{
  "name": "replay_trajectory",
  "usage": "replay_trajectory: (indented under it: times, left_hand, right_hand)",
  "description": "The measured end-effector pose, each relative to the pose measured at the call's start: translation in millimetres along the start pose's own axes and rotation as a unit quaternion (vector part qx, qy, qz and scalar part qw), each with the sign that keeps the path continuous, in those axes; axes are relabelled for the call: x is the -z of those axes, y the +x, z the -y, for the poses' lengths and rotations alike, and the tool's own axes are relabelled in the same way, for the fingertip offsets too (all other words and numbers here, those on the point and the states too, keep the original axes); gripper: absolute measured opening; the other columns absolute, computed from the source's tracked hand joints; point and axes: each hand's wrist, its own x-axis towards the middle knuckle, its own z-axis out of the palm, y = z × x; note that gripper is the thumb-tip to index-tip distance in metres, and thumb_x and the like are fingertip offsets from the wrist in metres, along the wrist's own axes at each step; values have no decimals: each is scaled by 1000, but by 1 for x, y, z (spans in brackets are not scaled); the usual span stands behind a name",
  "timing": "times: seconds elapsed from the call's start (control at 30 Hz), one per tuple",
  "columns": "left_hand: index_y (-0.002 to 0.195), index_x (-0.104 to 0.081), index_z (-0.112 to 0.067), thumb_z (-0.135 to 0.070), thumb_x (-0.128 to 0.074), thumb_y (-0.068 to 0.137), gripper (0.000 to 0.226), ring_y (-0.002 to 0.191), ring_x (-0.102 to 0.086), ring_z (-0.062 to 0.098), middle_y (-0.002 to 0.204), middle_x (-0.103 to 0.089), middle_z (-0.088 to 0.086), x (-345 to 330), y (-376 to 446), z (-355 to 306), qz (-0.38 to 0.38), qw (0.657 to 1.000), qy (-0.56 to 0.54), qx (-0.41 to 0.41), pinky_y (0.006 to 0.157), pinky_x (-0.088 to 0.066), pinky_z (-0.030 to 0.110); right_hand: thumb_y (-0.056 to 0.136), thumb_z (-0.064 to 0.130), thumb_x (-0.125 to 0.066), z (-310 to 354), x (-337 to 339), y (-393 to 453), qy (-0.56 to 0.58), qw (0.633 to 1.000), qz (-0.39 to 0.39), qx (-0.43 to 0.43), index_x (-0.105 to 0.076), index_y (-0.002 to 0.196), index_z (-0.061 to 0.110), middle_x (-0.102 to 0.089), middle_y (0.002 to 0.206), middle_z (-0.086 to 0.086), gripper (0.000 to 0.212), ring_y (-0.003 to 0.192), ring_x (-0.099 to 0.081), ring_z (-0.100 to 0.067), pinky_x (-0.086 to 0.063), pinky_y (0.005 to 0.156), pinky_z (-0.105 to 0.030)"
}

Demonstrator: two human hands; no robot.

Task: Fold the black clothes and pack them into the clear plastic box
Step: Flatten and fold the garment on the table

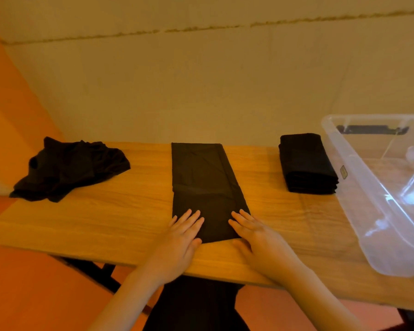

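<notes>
The left hand (pixel 185 231) and right hand (pixel 251 232) are lying flat, fingers straight, pressing the near end of a long black fabric strip (pixel 204 185) stretching from the wooden bench's (pixel 105 218) front edge to its back edge. Pinching both near corners and carrying them evenly to the far end should be keeping the fold square. 1 folded black stack (pixel 306 163) is sitting beside the clear plastic box (pixel 359 187) at the right edge; 1 crumpled black garment (pixel 67 168) is waiting at the back-left corner.

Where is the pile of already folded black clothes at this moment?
In the head view, the folded pile lies on the wooden table, toward its far right, between the long black garment in the middle and the clear plastic box.
</notes>
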Motion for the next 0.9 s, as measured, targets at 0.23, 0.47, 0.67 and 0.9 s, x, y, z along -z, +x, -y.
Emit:
replay_trajectory:
  times: [0.23,0.47,0.67,0.9]
  left_hand:
    - [147,11,-28,-71,6,75,84,137,26,6,144,27,-14,-3,-14,4,32,995,77,-55,111,15,28]
    - [147,-15,-23,-58,-46,85,77,139,0,12,153,-6,-4,-17,-43,-1,-54,987,125,-86,111,-5,34]
    - [118,-64,-22,-3,-84,57,67,112,-61,12,123,-63,-5,-21,-68,-2,-122,983,59,-126,96,-39,26]
    - [88,-59,-36,-16,-50,95,24,90,-57,-5,85,-61,-15,46,-70,-5,-143,957,-244,-67,71,-45,9]
  right_hand:
    - [57,73,13,2,-5,-16,-55,997,46,-12,-1,147,28,17,142,17,102,133,20,0,15,109,-27]
    - [59,85,-20,17,-7,-43,-89,993,80,-12,1,144,28,14,143,19,105,136,15,1,10,116,-34]
    - [75,38,-46,28,-24,-65,-103,988,-102,55,-74,91,30,-70,99,16,33,95,-65,-1,-42,93,-27]
    - [87,13,-61,39,30,-62,200,965,-162,-52,-64,92,32,-64,88,18,20,83,-57,16,-44,72,-4]
